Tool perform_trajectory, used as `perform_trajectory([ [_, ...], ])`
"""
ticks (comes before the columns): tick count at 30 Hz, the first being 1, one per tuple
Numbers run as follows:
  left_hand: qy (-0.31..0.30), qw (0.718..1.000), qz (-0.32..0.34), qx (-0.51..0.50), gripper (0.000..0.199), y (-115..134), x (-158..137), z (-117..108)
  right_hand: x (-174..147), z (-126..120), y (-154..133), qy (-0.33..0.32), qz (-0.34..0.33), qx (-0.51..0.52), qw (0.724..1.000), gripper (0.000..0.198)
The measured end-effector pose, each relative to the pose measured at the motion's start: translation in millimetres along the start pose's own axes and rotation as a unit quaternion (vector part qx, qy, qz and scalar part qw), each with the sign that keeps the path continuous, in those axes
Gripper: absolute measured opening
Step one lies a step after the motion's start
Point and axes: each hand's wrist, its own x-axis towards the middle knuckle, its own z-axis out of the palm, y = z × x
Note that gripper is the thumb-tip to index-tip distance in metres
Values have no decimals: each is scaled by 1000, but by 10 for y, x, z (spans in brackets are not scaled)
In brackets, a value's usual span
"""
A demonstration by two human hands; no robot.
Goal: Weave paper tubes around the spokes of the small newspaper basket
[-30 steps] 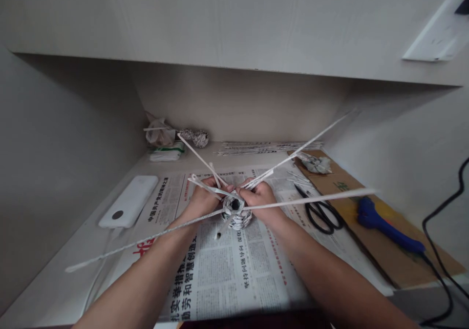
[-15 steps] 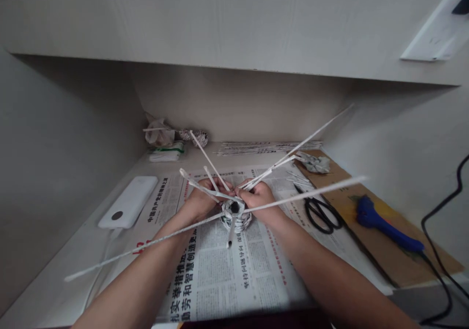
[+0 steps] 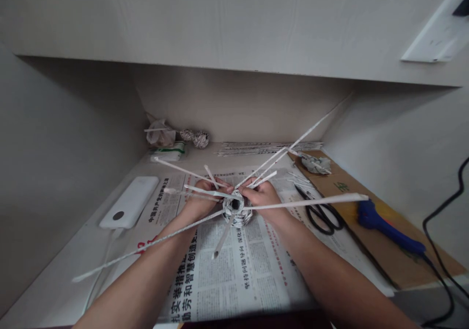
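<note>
Pinching paper strips (image 3: 304,134) at far rim of woven piece (image 3: 240,220) with left hand (image 3: 205,197) and right hand (image 3: 263,195), probably to prevent loosening.

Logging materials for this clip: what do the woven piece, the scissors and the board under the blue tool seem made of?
Woven piece: apparently rolled newspaper, matte, with grey flecks like print.
Scissors: probably dark metal blades, being thin and pointed; smooth black handles, perhaps plastic.
Board: likely cardboard, dull brown with printed marks.

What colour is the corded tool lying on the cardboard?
The corded tool is blue; the head view shows it best.
</note>
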Motion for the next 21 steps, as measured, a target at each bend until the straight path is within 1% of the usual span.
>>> perform_trajectory([
  [2, 3, 1000, 9, 19, 23, 17, -3, -1, 15, -23, -1, -26, 13, 5, 1000, 21],
  [5, 31, 999, 6, 39, 22, 46, -8, 4, 40, -81, -11, -59, 29, -7, 998, 30],
  [8, 56, 998, 3, 19, 26, 53, -9, 14, 52, -138, -33, -53, 33, -24, 998, 35],
  [12, 57, 998, 12, 12, 34, 35, -9, 15, 28, -155, -88, -33, 31, -48, 998, 36],
  [14, 54, 998, 23, 31, 34, 43, -19, 10, -3, -135, -118, -34, 5, -55, 998, 33],
  [16, 43, 997, 25, 56, 31, 73, -37, 8, -36, -103, -138, -34, -43, -53, 997, 28],
  [18, 20, 997, 5, 70, 28, 111, -58, 11, -55, -66, -135, -33, -87, -57, 994, 24],
  [21, 4, 997, -20, 69, 21, 141, -76, 22, -49, -17, -92, -25, -117, -75, 990, 23],
])
